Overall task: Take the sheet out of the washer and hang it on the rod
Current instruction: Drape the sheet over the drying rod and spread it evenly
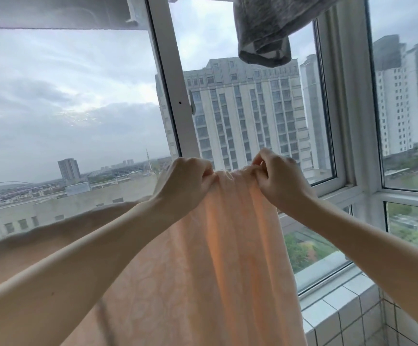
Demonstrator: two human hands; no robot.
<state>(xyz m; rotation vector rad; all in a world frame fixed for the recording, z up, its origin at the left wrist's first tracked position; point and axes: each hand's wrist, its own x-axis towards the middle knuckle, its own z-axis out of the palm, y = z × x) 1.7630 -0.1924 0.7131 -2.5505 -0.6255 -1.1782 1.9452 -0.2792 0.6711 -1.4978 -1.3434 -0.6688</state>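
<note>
Before the window (250,116), both hands, left (185,181) and right (277,178), pinch the peach sheet's (217,245) bunched top edge.

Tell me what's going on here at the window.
A person is holding a peach sheet up in front of the window. The left grip and right grip pinch its top edge close together, and the rest hangs down. It is not on a rod yet, and no rod is in view. A grey cloth hangs overhead.

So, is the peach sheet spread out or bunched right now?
Bunched: the left hand and right hand pinch the sheet at its gathered top edge, close together; it hangs in folds.
</note>
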